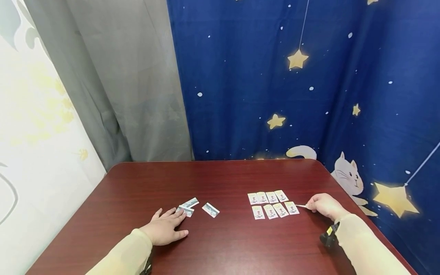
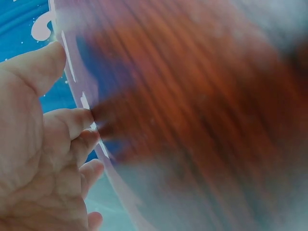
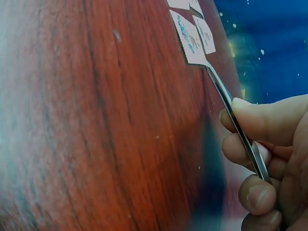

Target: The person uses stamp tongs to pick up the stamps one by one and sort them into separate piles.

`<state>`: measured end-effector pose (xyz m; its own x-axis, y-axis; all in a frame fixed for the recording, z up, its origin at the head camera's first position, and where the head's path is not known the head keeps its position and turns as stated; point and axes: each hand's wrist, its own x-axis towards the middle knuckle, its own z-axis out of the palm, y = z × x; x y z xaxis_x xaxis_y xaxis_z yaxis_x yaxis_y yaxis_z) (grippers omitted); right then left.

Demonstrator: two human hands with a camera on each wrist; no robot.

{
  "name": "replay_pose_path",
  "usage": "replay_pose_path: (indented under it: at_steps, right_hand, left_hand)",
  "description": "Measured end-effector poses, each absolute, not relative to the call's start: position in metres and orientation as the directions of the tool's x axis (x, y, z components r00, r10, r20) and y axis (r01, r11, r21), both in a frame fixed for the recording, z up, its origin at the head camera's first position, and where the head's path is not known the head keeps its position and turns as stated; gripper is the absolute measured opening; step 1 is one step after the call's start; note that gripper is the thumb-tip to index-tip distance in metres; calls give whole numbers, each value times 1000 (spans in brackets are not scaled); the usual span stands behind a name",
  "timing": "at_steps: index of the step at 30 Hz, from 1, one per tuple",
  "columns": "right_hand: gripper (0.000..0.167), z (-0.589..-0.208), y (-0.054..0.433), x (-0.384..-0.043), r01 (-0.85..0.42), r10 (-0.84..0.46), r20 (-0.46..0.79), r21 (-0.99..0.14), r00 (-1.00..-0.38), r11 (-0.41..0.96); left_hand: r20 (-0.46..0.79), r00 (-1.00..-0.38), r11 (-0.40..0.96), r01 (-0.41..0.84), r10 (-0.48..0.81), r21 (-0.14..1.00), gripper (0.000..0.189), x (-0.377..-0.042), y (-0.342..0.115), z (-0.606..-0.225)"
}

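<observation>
My right hand pinches a pair of slim metal tweezers between thumb and fingers. Their tip meets the near corner of a small white printed card, the rightmost of the front row in the head view. Several matching cards lie flat in two rows to its left. Over on the left, my left hand rests palm down on the table, fingers spread. Its fingertips touch a small blue-and-white card, partly covered by them. A second such card overlaps it, and a third lies apart to the right.
The dark red wooden table has rounded far corners. Behind it hang a grey curtain and a blue star-patterned curtain. A white patterned curtain hangs at the left. A black strap device sits at the right wrist.
</observation>
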<state>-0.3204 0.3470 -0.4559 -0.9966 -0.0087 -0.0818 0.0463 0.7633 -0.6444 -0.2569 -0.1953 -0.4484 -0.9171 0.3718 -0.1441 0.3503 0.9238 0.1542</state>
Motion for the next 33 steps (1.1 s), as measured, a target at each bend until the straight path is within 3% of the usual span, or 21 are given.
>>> replay_pose_path:
  at_steps: [14, 21, 27, 33]
  right_hand:
    - [13, -439, 348, -316, 67, 14, -92, -611, -996, 788]
    - [19, -438, 333, -309, -23, -37, -8, -644, -999, 765]
    - [14, -438, 302, -294, -88, -75, 47, -655, -996, 750]
    - [9, -440, 252, -275, -254, -179, 188, -545, -966, 799]
  left_hand:
    - [-133, -914, 918, 361, 383, 162, 70, -257, -198, -449]
    - [-118, -917, 919, 361, 381, 160, 69, -256, -201, -451]
    - [-98, -916, 913, 369, 389, 176, 68, -252, -204, -449]
    - [-56, -906, 895, 402, 419, 196, 69, -243, -206, -445]
